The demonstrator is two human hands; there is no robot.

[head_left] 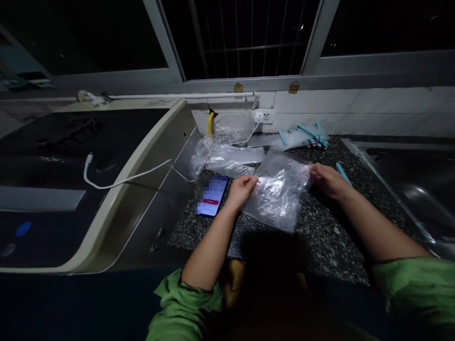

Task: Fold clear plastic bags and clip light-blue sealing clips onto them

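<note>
A clear plastic bag (279,189) is stretched between my two hands above the speckled dark countertop (327,241). My left hand (242,192) pinches its left edge, fingers closed. On the opposite side, my right hand (329,180) has its fingers closed on the bag's upper right edge. The bag looks flat and wrinkled; whether anything is inside cannot be made out. Just left of my left hand lies a phone (212,196) with a lit screen. Beyond the bag are more crumpled clear plastic bags (232,158). A light-blue strip (343,173) lies by my right hand.
Several light-blue strips (309,132) rest on clear plastic near the tiled wall. At left stands a washing machine (142,156) with a white cable (131,179) draped over it. A wall socket (265,116) holds a charger. A sink (415,189) is at right.
</note>
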